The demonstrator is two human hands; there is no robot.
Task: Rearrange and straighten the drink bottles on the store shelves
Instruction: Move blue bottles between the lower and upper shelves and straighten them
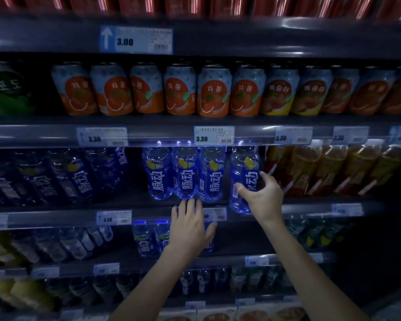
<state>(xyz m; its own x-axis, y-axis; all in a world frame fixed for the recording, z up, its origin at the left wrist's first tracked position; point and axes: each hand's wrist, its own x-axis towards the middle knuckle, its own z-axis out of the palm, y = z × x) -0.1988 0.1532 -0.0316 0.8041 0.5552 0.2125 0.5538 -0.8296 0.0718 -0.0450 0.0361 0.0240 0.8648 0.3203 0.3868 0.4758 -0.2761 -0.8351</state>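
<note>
Below-right of the 3.30 price tag [214, 135], the blue bottle [241, 165] is gripped by curled fingers of the right hand [263, 196], the left hand [190, 228] is held open, and straightening is judged due next.

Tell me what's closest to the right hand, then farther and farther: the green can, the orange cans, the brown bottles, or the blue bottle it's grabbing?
1. Blue bottle: gripped by the right hand.
2. Brown bottles: just to the right, same shelf.
3. Orange cans: one shelf up.
4. Green can: far upper left.
</note>
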